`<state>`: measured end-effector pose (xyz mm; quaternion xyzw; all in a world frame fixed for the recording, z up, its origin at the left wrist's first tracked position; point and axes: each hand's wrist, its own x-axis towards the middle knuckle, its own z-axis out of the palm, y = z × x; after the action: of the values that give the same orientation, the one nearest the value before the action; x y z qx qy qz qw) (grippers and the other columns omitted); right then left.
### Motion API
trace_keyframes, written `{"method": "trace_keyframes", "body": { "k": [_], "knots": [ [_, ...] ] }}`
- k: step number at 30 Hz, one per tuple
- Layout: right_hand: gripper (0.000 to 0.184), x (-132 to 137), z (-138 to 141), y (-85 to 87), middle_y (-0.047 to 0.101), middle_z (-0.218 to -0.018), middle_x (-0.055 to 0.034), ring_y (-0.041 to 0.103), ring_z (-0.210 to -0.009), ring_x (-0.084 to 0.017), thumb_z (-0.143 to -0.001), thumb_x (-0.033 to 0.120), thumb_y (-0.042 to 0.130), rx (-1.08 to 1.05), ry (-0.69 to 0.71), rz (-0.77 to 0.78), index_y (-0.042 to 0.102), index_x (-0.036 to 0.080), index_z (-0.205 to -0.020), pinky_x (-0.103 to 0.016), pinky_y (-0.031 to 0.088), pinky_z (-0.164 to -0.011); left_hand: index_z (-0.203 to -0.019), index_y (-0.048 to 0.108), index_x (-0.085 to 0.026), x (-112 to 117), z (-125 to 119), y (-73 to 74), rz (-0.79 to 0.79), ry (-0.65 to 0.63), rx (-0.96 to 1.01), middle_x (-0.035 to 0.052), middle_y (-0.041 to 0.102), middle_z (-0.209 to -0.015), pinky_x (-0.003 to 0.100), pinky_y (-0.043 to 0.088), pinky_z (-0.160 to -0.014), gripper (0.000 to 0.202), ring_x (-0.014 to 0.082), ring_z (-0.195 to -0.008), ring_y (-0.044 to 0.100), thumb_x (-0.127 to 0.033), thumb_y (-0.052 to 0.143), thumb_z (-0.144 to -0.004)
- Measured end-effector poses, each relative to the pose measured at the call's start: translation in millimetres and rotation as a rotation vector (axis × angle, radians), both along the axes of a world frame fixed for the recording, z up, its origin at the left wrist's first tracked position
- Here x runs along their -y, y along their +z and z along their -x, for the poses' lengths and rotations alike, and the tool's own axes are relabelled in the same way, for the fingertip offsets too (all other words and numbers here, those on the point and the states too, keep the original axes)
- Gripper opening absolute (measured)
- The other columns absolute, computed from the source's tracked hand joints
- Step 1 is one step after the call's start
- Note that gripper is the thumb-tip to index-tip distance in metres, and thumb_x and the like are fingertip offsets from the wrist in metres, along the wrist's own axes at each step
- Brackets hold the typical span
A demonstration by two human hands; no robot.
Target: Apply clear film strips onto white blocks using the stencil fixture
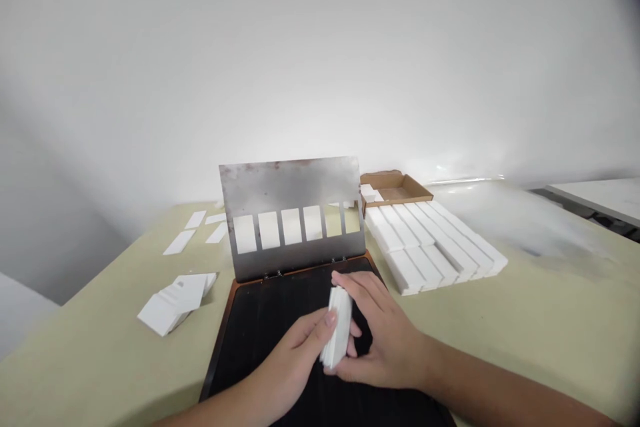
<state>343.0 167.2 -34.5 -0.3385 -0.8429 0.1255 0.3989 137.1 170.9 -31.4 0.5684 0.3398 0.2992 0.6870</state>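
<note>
Both hands meet over a black ridged base plate (260, 327) with a brown rim. My right hand (385, 337) is wrapped round a small stack of white cards (339, 327), held on edge. My left hand (295, 360) presses its thumb and fingers against the left face of the same stack. A hinged grey metal template (290, 187) with a row of rectangular windows stands upright at the plate's far edge.
Rows of stacked white cards (435, 247) lie to the right, with an open cardboard box (395, 188) behind them. A fanned pile of white cards (175, 303) sits to the left, loose cards (195, 230) farther back. The beige table (550, 320) stands against a white wall.
</note>
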Motion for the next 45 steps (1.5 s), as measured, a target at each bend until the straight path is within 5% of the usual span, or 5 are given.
{"method": "trace_keyframes", "body": {
  "k": [7,12,24,35,45],
  "knots": [
    [0.107,-3,-4,4.2,0.07,-0.111,-0.0063,0.063,-0.107,-0.029,-0.076,0.047,0.087,0.013,0.085,0.089,0.027,0.024,-0.162,-0.046,0.047,-0.097,-0.115,0.073,-0.016,5,3,7.7,-0.031,-0.084,-0.077,0.0049,0.07,-0.091,0.028,0.045,-0.071,0.066,0.0154,-0.073,0.055,-0.075,0.044,-0.103],
    [0.101,-2,-7,5.9,0.068,-0.09,0.0,0.064,-0.1,-0.028,-0.077,0.046,0.085,0.031,0.136,0.168,0.032,0.02,-0.159,-0.043,0.046,-0.095,-0.121,0.072,-0.017,8,7,14.8,-0.084,-0.114,-0.215,0.0059,0.071,-0.095,0.03,0.047,-0.077,0.073,0.0178,-0.078,0.057,-0.078,0.038,-0.103],
    [0.109,-4,-9,5.5,0.071,-0.093,-0.0011,0.065,-0.103,-0.028,-0.078,0.053,0.083,0.09,0.196,0.256,0.025,0.018,-0.164,-0.041,0.044,-0.098,-0.121,0.073,-0.018,12,14,8.1,-0.132,-0.085,-0.367,0.0078,0.074,-0.1,0.033,0.049,-0.082,0.077,0.0218,-0.084,0.061,-0.082,0.036,-0.1],
    [0.1,-5,-5,2.3,0.071,-0.087,0.0002,0.066,-0.097,-0.027,-0.072,0.05,0.084,0.043,0.189,0.207,0.039,0.018,-0.155,-0.041,0.046,-0.096,-0.12,0.074,-0.019,14,16,6.4,-0.132,-0.07,-0.427,0.0097,0.074,-0.107,0.037,0.05,-0.092,0.085,0.0275,-0.099,0.063,-0.091,0.037,-0.093],
    [0.098,-7,-6,-4.4,0.07,-0.094,-0.0026,0.066,-0.104,-0.028,-0.072,0.067,0.085,0.046,0.196,0.21,0.044,0.021,-0.148,-0.039,0.046,-0.097,-0.116,0.077,-0.019,16,16,3.6,-0.132,-0.051,-0.343,0.0086,0.074,-0.099,0.034,0.053,-0.087,0.072,0.0251,-0.092,0.064,-0.081,0.047,-0.097]
  ]
}}
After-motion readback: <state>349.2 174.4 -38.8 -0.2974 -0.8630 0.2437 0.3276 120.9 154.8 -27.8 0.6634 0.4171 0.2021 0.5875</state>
